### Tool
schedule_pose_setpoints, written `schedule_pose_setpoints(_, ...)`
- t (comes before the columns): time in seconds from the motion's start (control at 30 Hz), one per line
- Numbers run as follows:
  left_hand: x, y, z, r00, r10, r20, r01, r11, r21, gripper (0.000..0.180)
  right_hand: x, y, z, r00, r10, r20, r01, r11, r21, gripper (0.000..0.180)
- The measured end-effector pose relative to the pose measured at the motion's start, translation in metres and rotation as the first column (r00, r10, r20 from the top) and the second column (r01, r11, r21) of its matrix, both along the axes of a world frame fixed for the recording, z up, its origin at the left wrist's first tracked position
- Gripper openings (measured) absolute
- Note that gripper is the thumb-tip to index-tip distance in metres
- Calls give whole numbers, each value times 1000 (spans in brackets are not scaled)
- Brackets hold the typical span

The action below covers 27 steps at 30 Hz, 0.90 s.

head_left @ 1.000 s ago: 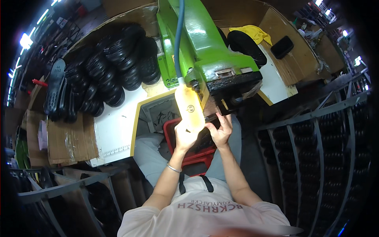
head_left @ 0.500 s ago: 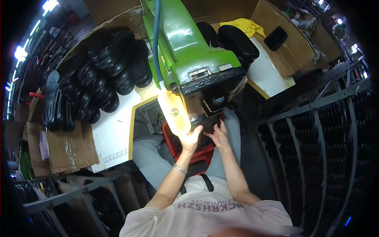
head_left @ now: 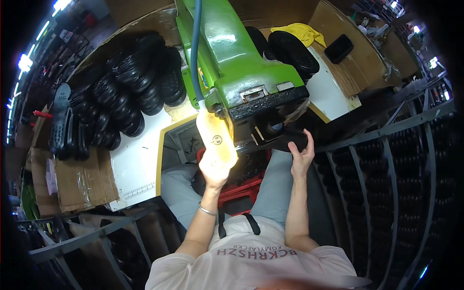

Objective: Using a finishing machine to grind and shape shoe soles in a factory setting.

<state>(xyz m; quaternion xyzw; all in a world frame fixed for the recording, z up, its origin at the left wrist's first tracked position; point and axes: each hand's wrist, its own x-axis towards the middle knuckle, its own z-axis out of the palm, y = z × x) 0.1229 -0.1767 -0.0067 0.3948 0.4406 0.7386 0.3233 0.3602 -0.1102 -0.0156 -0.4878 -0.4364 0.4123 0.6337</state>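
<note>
I sit at a green machine (head_left: 241, 72) with a black head. A black shoe sole (head_left: 280, 141) lies under that head. My right hand (head_left: 300, 157) grips the sole's right end, fingers curled on its edge. My left hand (head_left: 215, 170) is raised to the left side of the head, right under a pale yellow lamp cover (head_left: 216, 137). Its glare washes out the fingers, so what they hold is hidden. A blue hose (head_left: 195, 53) runs down the machine to the lamp.
Piles of black soles (head_left: 121, 96) cover the white table's left part (head_left: 137, 164); more soles (head_left: 285, 46), a yellow cloth (head_left: 304, 33) and a small black case (head_left: 338, 48) lie at the back right. A red crate (head_left: 239, 188) sits at my lap. Metal racks of soles (head_left: 415, 169) stand on my right, cardboard (head_left: 82, 179) on my left.
My right hand has slid right along the sole, away from my left hand. My head has tilted, so the machine now sits higher and larger in view.
</note>
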Motion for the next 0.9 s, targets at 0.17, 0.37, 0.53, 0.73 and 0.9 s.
schedule_pose_setpoints(0.17, -25, -16, 14, 998, -17, 63, 18, 1000, -12, 34, -8, 2, 25, 993, 103, 65, -107, 992, 63, 65)
schedule_pose_setpoints(0.37, -63, -37, -2, 961, -17, 276, 0, 998, 63, 33, -40, -7, 41, 964, 247, 103, -261, 953, 153, 70)
schedule_pose_setpoints(0.53, -97, -60, -19, 927, -119, 357, 67, 986, 155, 29, -72, -16, 31, 942, 306, 137, -329, 922, 203, 72)
schedule_pose_setpoints(0.73, -128, -72, -44, 992, -108, 69, 116, 986, -118, 25, -98, -18, 23, 933, 146, 330, -273, 883, 382, 71)
schedule_pose_setpoints(0.9, -59, -22, 9, 619, -74, -782, -157, 964, -215, 37, -100, -14, 48, 870, -6, 493, -288, 805, 518, 60)
